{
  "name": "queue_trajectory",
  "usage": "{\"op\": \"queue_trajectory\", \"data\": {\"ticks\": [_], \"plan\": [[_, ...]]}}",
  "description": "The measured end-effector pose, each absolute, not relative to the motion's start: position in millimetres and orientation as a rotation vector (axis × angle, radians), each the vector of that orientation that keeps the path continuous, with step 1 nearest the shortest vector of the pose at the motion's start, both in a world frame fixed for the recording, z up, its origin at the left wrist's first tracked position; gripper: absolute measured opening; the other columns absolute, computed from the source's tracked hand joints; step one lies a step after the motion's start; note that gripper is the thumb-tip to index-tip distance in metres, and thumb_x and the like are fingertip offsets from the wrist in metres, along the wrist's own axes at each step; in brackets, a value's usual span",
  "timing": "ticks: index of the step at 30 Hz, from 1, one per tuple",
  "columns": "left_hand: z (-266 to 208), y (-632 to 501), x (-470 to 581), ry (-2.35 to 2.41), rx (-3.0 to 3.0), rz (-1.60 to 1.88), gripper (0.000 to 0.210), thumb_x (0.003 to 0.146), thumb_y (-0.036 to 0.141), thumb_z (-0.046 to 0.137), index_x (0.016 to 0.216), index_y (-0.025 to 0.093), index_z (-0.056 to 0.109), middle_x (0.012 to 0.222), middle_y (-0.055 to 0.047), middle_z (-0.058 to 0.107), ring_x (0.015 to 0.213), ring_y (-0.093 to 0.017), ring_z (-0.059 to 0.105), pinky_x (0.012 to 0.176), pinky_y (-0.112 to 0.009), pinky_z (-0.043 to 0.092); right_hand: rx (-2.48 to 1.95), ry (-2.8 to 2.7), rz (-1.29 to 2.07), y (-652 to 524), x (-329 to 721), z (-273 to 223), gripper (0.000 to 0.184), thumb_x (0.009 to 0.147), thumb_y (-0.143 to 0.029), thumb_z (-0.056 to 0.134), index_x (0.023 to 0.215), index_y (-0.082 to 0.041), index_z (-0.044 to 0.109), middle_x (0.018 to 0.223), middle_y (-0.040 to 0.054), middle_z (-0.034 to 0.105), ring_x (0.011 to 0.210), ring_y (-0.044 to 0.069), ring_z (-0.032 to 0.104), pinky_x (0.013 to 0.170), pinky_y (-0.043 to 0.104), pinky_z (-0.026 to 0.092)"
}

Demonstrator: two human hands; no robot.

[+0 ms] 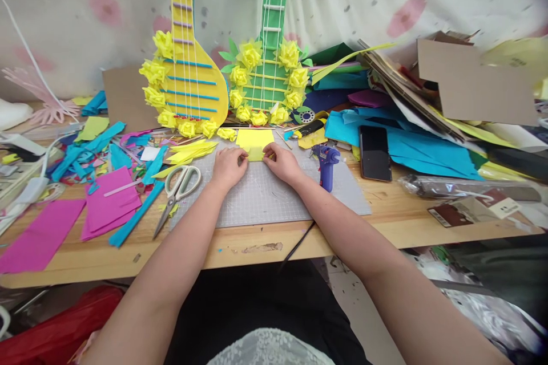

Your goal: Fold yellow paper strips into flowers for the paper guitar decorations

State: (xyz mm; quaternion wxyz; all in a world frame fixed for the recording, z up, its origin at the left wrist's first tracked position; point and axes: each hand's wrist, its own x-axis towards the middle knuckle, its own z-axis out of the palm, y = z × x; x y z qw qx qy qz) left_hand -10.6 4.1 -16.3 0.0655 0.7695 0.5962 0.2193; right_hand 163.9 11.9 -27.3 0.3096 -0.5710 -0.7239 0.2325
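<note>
On the grey cutting mat (257,199), both hands pinch a small yellow piece of paper (256,154) by its two sides. My left hand (230,166) has its fingers closed at the left edge, and my right hand (282,162) does the same at the right edge. Just behind it lies a larger yellow sheet (254,137). A blue glue gun (327,165) stands to the right of my right hand. Scissors with pale handles (180,191) rest left of my left forearm, blades toward me.
Behind the mat stand a yellow paper guitar (197,77) and a green one (266,71), both trimmed with yellow paper flowers. Pink sheets (111,199) and paper scraps cover the left side. A phone (375,153), blue paper (432,148) and stacked cardboard (479,80) occupy the right.
</note>
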Motion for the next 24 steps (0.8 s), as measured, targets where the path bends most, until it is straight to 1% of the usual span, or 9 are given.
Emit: {"op": "queue_trajectory", "data": {"ticks": [3,7,11,16,20,24], "plan": [[-19.9,8.5,-9.7,1.838,2.201,0.711,0.021,0.079,0.023,0.051,0.099,0.020,0.059,0.088,-0.002,0.069,0.088,-0.021,0.057,0.086,-0.037,0.036,-1.558,-1.872,0.590,11.8,160.3,-27.4,0.017,0.075,-0.020,0.051,0.091,-0.021,0.055,0.084,-0.0004,0.065,0.069,0.013,0.054,0.065,0.025,0.039],[-25.0,14.2,-8.3,1.889,2.140,0.761,0.025,0.080,0.025,0.052,0.104,0.021,0.054,0.090,-0.002,0.068,0.091,-0.021,0.057,0.087,-0.037,0.035,-1.626,-1.819,0.562,11.1,155.2,-28.1,0.021,0.075,-0.020,0.048,0.096,-0.021,0.054,0.083,0.0002,0.065,0.071,0.014,0.056,0.066,0.027,0.039],[-26.0,15.5,-7.0,1.886,2.147,0.781,0.023,0.080,0.024,0.053,0.103,0.022,0.052,0.090,-0.002,0.067,0.092,-0.021,0.057,0.086,-0.037,0.035,-1.671,-1.801,0.549,9.6,151.8,-26.8,0.026,0.075,-0.021,0.048,0.100,-0.021,0.053,0.082,0.0007,0.065,0.073,0.016,0.057,0.067,0.028,0.040],[-23.5,13.2,-5.2,1.889,2.131,0.797,0.023,0.077,0.021,0.055,0.100,0.022,0.050,0.085,-0.001,0.067,0.090,-0.021,0.057,0.085,-0.036,0.035,-1.706,-1.795,0.537,7.4,148.7,-23.0,0.026,0.077,-0.024,0.050,0.102,-0.020,0.051,0.082,0.0009,0.065,0.076,0.017,0.058,0.068,0.028,0.039],[-23.1,12.3,-3.0,1.910,2.092,0.838,0.022,0.077,0.023,0.056,0.098,0.022,0.049,0.083,-0.001,0.067,0.088,-0.022,0.057,0.084,-0.037,0.036,-1.721,-1.822,0.490,6.7,146.5,-22.3,0.027,0.077,-0.021,0.049,0.104,-0.020,0.050,0.083,0.0012,0.065,0.078,0.018,0.058,0.067,0.028,0.038],[-22.3,12.3,0.6,1.952,2.096,0.848,0.024,0.075,0.018,0.055,0.098,0.021,0.047,0.081,-0.001,0.066,0.091,-0.023,0.056,0.084,-0.037,0.036,-1.748,-1.848,0.454,6.8,145.0,-21.5,0.026,0.077,-0.020,0.047,0.103,-0.019,0.050,0.085,0.0031,0.065,0.078,0.018,0.057,0.065,0.028,0.037]]}}
